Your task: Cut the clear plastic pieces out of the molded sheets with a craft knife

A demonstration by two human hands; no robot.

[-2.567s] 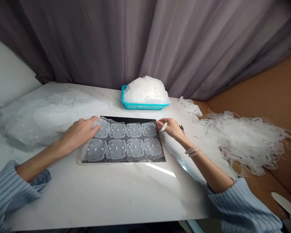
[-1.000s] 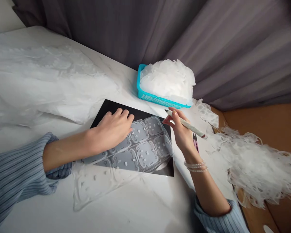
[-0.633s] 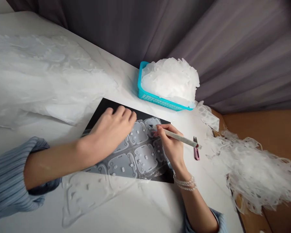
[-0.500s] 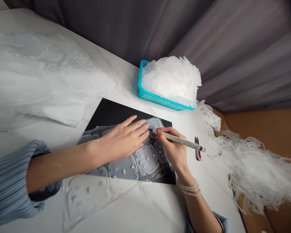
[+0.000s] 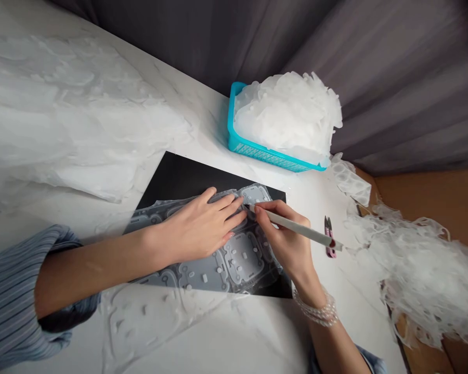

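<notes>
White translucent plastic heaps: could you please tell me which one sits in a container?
The heap in the turquoise plastic basket; the left sheet stack and right tangled heap lie loose.

1. Top of the frame: a grey-purple curtain (image 5: 374, 62) hangs in long soft folds, sweeping from the upper left across to the right edge.
2. It drops right behind the far edge of the desk (image 5: 257, 337).
3. The desk is white with faint marble veining, and it fills the left and bottom of the frame, seen at a slant.
4. Middle right: a flat brown surface (image 5: 444, 192) lies just beside the desk's right edge; its material is unclear.
5. The light is soft and even, with a pale sheen on the desk at lower centre. The curtain is darkest at upper left.
</notes>
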